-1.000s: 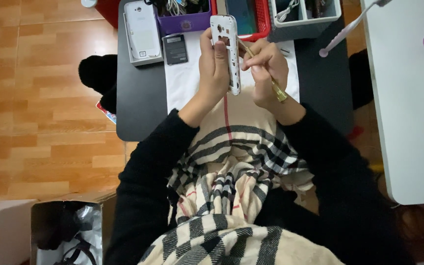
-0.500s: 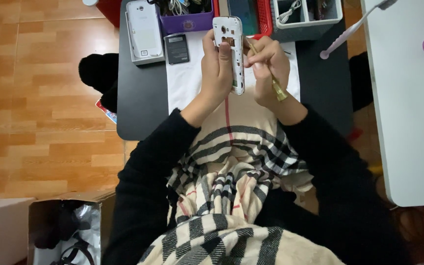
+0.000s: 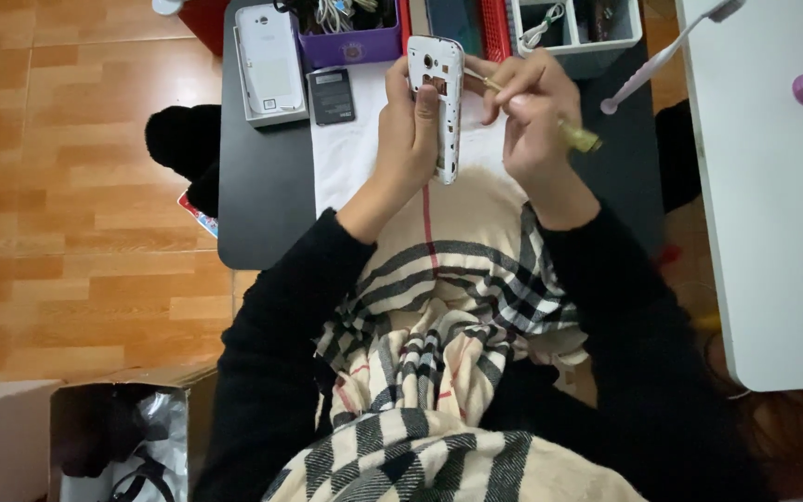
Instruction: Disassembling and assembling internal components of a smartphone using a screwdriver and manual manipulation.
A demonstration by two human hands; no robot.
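My left hand (image 3: pixel 408 139) grips a white phone body (image 3: pixel 440 93) with its back cover off, held upright above a white cloth (image 3: pixel 350 158) on the dark table (image 3: pixel 253 195). My right hand (image 3: pixel 533 116) holds a thin screwdriver with a yellow-green handle (image 3: pixel 580 138); its tip points at the upper right edge of the phone. A checked beige scarf (image 3: pixel 439 316) covers my chest below.
A white phone back cover (image 3: pixel 269 58) and a black battery (image 3: pixel 334 96) lie at the table's left. A purple box (image 3: pixel 357 37), red tray (image 3: pixel 494 23) and grey organiser (image 3: pixel 576 28) stand behind. A white table (image 3: pixel 773 204) is at right, a cardboard box (image 3: pixel 123 437) on the floor.
Both hands and the phone have shifted only slightly; the screwdriver stays at the phone's upper edge.
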